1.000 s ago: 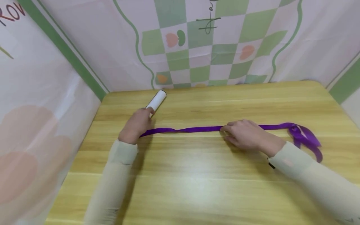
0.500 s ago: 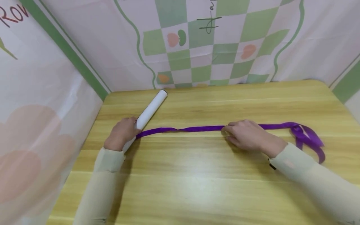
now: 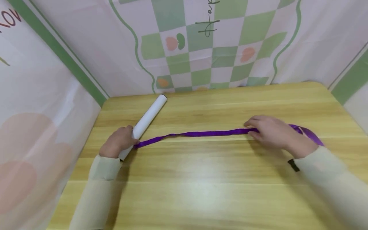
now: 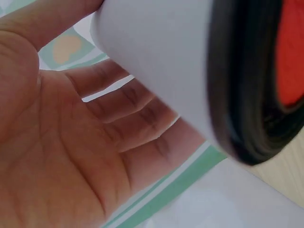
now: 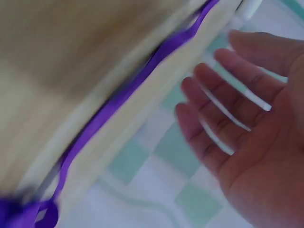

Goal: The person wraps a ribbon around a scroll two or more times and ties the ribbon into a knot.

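Observation:
My left hand [image 3: 119,140] holds the near part of a long white tube [image 3: 150,117], which lies slanted on the table. In the left wrist view, the fingers [image 4: 121,102] lie along one side of the white tube and the thumb reaches over the other. Its end has a black rim [image 4: 232,95] with red inside. A purple ribbon [image 3: 201,134] runs from the tube, near my left thumb, to the right. Above the ribbon, my right hand [image 3: 273,132] hovers with fingers loosely extended. The right wrist view shows that hand [image 5: 256,137] apart from the ribbon [image 5: 114,109].
At the right, the ribbon's looped end [image 3: 311,135] lies on the wooden table [image 3: 207,179], partly behind my right hand. A printed cloth [image 3: 201,57] with green checks stands along the table's back edge, and another cloth [image 3: 43,95] hangs at the left.
My left hand has slid toward the near end of the tube, exposing more of its far length. My right hand has lifted off the ribbon and moved right.

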`<state>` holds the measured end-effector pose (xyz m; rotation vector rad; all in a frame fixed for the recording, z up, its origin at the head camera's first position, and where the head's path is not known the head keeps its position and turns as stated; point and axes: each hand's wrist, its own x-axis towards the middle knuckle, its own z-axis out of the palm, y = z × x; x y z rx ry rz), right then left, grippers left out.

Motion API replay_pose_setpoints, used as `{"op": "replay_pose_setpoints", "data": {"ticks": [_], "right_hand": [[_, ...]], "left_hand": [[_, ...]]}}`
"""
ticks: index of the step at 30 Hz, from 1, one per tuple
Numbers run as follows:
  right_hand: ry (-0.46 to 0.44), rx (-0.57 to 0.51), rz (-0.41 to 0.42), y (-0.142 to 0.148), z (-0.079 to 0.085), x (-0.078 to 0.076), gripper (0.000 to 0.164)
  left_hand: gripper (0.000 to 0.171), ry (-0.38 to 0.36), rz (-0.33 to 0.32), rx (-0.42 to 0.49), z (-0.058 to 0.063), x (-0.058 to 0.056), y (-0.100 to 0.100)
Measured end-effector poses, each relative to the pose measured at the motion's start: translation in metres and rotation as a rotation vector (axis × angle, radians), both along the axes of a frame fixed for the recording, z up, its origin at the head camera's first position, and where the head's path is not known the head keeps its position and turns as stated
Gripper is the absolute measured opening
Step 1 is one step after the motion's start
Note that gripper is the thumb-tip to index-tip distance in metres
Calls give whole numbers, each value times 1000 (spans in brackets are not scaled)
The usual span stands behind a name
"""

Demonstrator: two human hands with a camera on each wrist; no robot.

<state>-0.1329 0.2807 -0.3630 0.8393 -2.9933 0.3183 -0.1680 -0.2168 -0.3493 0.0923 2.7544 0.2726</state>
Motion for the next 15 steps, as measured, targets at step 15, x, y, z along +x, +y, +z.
{"op": "replay_pose_setpoints", "data": {"ticks": [15], "right_hand": [[-62, 87, -52, 57, -15, -16, 7]], "left_hand": [[61, -12, 21, 28, 2, -1, -8]]}}
